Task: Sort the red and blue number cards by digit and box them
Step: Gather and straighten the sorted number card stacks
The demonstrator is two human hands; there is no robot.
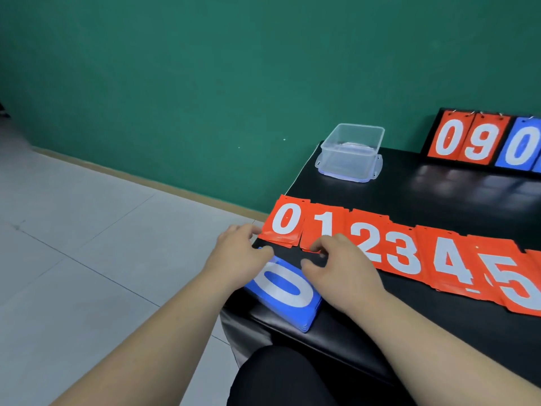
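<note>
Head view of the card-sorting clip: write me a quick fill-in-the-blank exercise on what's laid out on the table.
The red card piles lie in a row on the black table, counting up from 0 on the left to ____ at the picture's right edge.
The blue stack nearest the person shows the digit ____.
The scoreboard at the back reads 0, ____, 0.
The clear box stands at the table's far ____ corner.
Missing words: 5; 0; 9; left.

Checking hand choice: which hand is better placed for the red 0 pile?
Left, likely: left hand lies beside the red 0 pile; right hand sits farther along, by the red 1 pile.
</note>
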